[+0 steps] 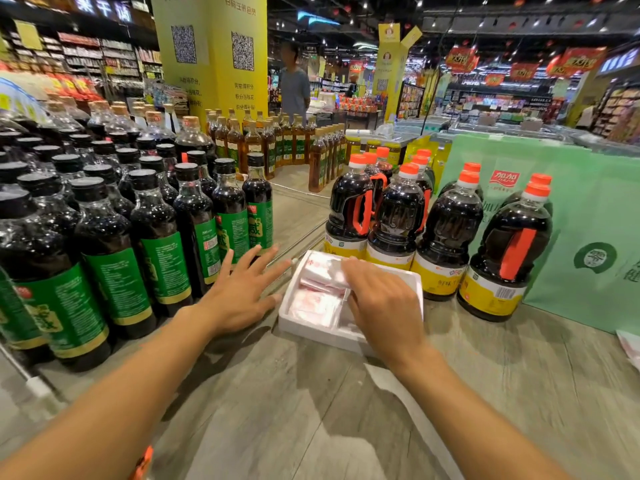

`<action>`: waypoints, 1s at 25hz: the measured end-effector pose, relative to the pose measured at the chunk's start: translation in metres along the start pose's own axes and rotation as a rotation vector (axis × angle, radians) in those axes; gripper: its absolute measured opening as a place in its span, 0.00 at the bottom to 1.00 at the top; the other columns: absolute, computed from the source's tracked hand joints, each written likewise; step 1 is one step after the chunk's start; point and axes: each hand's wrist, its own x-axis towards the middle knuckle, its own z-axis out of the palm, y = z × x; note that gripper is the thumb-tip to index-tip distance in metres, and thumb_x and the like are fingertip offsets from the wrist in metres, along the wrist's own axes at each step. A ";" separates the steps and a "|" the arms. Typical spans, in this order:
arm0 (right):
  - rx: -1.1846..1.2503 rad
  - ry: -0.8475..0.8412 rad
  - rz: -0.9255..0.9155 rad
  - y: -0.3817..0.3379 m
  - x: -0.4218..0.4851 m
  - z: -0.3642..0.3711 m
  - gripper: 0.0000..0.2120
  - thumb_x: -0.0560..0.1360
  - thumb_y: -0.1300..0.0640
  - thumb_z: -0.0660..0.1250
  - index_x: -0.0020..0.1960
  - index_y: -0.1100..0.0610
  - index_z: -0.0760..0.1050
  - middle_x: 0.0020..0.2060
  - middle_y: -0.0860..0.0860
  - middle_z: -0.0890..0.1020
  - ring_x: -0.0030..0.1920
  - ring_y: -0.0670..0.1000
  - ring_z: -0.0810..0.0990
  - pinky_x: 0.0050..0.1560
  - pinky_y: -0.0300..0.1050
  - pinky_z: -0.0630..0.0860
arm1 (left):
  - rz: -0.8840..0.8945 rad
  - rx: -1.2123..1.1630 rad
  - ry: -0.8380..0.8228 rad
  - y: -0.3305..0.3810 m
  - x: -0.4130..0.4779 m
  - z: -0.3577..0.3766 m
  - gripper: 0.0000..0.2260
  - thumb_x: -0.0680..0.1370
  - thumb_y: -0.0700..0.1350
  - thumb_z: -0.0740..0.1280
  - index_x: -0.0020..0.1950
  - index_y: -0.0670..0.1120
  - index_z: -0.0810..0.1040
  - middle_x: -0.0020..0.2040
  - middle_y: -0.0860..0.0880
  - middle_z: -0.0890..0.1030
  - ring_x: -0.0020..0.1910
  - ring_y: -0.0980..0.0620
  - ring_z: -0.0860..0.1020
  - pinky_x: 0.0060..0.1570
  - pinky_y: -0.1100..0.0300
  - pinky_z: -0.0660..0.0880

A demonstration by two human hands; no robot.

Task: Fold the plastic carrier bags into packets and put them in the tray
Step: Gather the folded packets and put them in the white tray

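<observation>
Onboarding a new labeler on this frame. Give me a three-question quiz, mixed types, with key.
1. True or false: the left hand holds one of the packets.
2. Which hand is over the tray? A left, B right, C both.
3. Fill in: the bottles just behind the tray have ___ caps.
Key: 1 false, it is open, beside the tray; 2 B, the right hand; 3 orange.

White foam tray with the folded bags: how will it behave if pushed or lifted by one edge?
Probably very light: the white foam tray seems to hold only folded plastic packets, so it would likely skid on the smooth wood-grain tabletop. Its thin foam rim may dent or snap if pinched.
</observation>
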 end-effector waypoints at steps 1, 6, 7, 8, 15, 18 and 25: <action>0.009 -0.029 -0.012 -0.010 0.000 0.010 0.24 0.71 0.66 0.73 0.67 0.60 0.78 0.61 0.55 0.84 0.60 0.55 0.83 0.55 0.50 0.81 | -0.005 -0.013 -0.006 -0.001 -0.001 0.005 0.29 0.82 0.67 0.50 0.80 0.68 0.40 0.83 0.57 0.38 0.81 0.50 0.34 0.75 0.36 0.31; -0.014 -0.236 0.000 -0.043 -0.006 0.054 0.23 0.76 0.56 0.75 0.69 0.58 0.77 0.65 0.58 0.81 0.65 0.58 0.80 0.61 0.53 0.78 | 0.012 -0.046 -0.006 -0.001 0.000 0.011 0.28 0.83 0.67 0.50 0.79 0.70 0.40 0.83 0.58 0.39 0.81 0.50 0.34 0.76 0.38 0.31; -0.021 -0.290 0.042 -0.046 -0.008 0.057 0.24 0.75 0.56 0.75 0.69 0.58 0.76 0.66 0.59 0.80 0.67 0.59 0.79 0.63 0.54 0.78 | 0.022 -0.059 -0.010 -0.002 0.001 0.013 0.28 0.83 0.67 0.50 0.79 0.71 0.40 0.83 0.59 0.39 0.81 0.51 0.34 0.76 0.38 0.31; -0.030 -0.329 0.083 -0.049 -0.009 0.060 0.24 0.75 0.57 0.75 0.70 0.58 0.75 0.67 0.59 0.79 0.68 0.60 0.77 0.66 0.55 0.76 | 0.031 -0.077 -0.011 -0.004 0.001 0.015 0.27 0.83 0.67 0.50 0.78 0.72 0.41 0.83 0.59 0.39 0.81 0.51 0.34 0.76 0.39 0.31; -0.029 -0.495 0.237 -0.072 -0.007 0.057 0.32 0.78 0.46 0.47 0.75 0.60 0.71 0.73 0.62 0.73 0.75 0.61 0.70 0.75 0.64 0.65 | 0.052 -0.132 -0.005 -0.006 0.003 0.018 0.26 0.83 0.66 0.52 0.78 0.73 0.44 0.83 0.59 0.43 0.81 0.53 0.36 0.77 0.40 0.33; -0.035 -0.540 0.285 -0.085 -0.010 0.063 0.36 0.78 0.43 0.41 0.78 0.60 0.65 0.76 0.64 0.66 0.78 0.62 0.64 0.78 0.66 0.56 | 0.048 -0.132 -0.008 -0.006 0.003 0.018 0.26 0.83 0.66 0.52 0.78 0.74 0.43 0.83 0.59 0.45 0.81 0.53 0.37 0.77 0.41 0.34; -0.024 -0.648 0.240 -0.091 -0.008 0.047 0.46 0.72 0.37 0.25 0.83 0.58 0.46 0.82 0.62 0.49 0.82 0.61 0.45 0.79 0.63 0.36 | 0.057 -0.123 -0.004 -0.006 0.003 0.017 0.27 0.83 0.66 0.52 0.79 0.72 0.44 0.83 0.57 0.48 0.82 0.52 0.41 0.79 0.40 0.38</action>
